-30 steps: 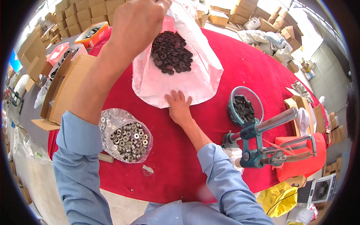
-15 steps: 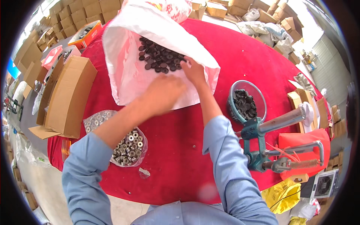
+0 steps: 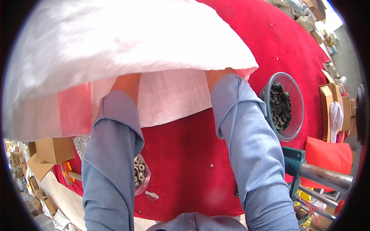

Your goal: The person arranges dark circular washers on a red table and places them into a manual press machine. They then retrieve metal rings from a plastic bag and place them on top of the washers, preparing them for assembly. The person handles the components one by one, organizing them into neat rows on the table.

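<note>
While fingers stay hidden, white bag (image 3: 127,50) covers both wrists.

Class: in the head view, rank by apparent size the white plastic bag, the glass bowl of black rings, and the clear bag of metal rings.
1. white plastic bag, nearest the camera, so enlarged
2. glass bowl
3. clear bag of metal rings, mostly hidden behind a sleeve, so unsure

light blue sleeves (image 3: 254,154), cuffs loose

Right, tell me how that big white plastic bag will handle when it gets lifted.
The white plastic bag is probably floppy: it billows and drapes over both forearms, hiding the hands. It looks like thin film, since skin shows through its lower edge, so likely light itself. The smooth film may be slippery; its contents are hidden.
</note>
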{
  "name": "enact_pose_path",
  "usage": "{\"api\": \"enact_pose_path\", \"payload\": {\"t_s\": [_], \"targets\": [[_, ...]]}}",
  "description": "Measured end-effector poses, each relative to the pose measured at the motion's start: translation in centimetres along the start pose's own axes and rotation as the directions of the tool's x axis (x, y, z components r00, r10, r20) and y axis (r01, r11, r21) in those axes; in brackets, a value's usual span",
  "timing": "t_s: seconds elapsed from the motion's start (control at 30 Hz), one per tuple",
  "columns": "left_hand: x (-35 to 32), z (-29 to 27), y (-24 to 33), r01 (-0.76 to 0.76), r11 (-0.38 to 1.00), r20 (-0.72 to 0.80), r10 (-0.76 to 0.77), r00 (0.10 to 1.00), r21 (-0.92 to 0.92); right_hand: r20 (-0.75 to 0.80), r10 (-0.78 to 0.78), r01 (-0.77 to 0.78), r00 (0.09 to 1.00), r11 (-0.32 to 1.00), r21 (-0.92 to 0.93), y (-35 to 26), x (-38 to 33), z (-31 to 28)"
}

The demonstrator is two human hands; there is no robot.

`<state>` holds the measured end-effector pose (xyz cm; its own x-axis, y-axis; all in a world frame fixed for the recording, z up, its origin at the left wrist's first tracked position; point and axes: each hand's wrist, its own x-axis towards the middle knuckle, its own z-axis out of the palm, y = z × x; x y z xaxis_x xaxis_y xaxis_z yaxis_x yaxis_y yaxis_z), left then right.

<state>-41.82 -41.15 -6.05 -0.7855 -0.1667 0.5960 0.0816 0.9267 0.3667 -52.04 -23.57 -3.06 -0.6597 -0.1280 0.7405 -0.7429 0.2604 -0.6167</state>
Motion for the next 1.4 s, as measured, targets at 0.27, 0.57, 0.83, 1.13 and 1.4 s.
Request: {"api": "enact_pose_path", "payload": {"t_s": [0.27, 0.57, 0.83, 1.13, 1.4], "targets": [[-1.8, 3.0, 0.7, -0.052, 0.998, -0.224, 0.046, 0.973, -0.022, 0.033, -0.041, 0.038, 0.999, 0.997, 0.061, -2.3, -1.6, 0.4], [-10.9, -3.1, 13.1, 0.225, 0.965, -0.004, -0.227, 0.974, -0.133, 0.39, 0.169, -0.032, 0.905, 0.942, -0.334, -8.0, -12.2, -9.7], [-21.5, -8.3, 23.0, 0.174, 0.975, 0.056, -0.168, 0.984, -0.137, 0.326, 0.052, 0.06, 0.944, 0.943, -0.326, -13.7, -22.2, -19.5], [-31.7, -12.9, 30.8, 0.077, 0.997, 0.16, -0.075, 0.984, -0.004, 0.347, 0.065, 0.096, 0.936, 0.899, -0.428, -19.9, -30.7, -28.6], [-37.0, -16.0, 30.3, 0.21, 0.945, 0.204, -0.263, 0.943, 0.25, 0.469, 0.013, 0.192, 0.883, 0.902, -0.387, -24.1, -33.3, -28.6]]}}
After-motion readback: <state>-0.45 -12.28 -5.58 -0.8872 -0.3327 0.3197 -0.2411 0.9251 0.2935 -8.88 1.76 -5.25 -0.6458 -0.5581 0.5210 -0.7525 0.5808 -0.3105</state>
